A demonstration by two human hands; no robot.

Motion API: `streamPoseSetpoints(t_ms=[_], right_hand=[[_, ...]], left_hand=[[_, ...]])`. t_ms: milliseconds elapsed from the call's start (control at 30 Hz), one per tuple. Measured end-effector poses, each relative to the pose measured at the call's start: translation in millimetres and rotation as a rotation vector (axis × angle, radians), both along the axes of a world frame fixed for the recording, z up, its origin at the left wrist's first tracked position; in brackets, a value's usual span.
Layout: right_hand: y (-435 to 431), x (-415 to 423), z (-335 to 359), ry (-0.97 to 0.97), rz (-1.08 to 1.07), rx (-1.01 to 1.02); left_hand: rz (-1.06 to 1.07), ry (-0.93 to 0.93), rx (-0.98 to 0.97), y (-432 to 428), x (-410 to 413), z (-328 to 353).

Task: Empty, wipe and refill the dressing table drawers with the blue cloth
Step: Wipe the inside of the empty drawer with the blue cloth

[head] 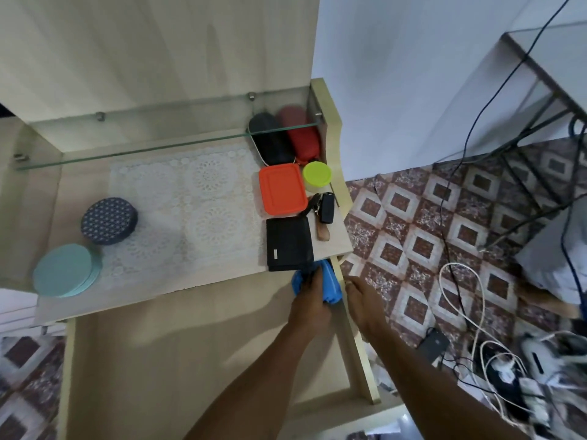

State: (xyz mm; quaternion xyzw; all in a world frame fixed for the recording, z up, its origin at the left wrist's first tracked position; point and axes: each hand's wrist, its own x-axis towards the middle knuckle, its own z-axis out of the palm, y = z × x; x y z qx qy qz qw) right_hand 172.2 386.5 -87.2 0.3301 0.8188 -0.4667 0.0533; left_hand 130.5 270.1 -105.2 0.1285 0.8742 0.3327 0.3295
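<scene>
The open drawer [190,360] lies bare, so wiping seems the step in hand. The left hand [309,300] grips the bunched blue cloth [330,284] in its far right corner; the right hand [365,300] rests on its right edge, finger curl unclear. The next move probably calls for sweeping the cloth leftward across the floor.

At my left, a dark patterned tin [109,220] and a teal round box [65,269] sit by the lace mat [190,201]. At my right, a white cable [476,300] loops over the patterned floor tiles [413,236] near a power strip [505,366].
</scene>
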Motion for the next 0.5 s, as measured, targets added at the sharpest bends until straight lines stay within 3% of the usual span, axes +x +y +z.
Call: streamPoseSetpoints(t_ms=[233,500], right_hand=[[3.4,40.7,-4.7,-0.175,0.073,-0.084],[-4.6,72.8,-7.0,-0.216,0.071,-0.099]], left_hand=[[-0.111,-0.081,-0.036,-9.3,33.0,7.5],[-0.201,-0.144,-0.043,-27.4,89.5,16.1]])
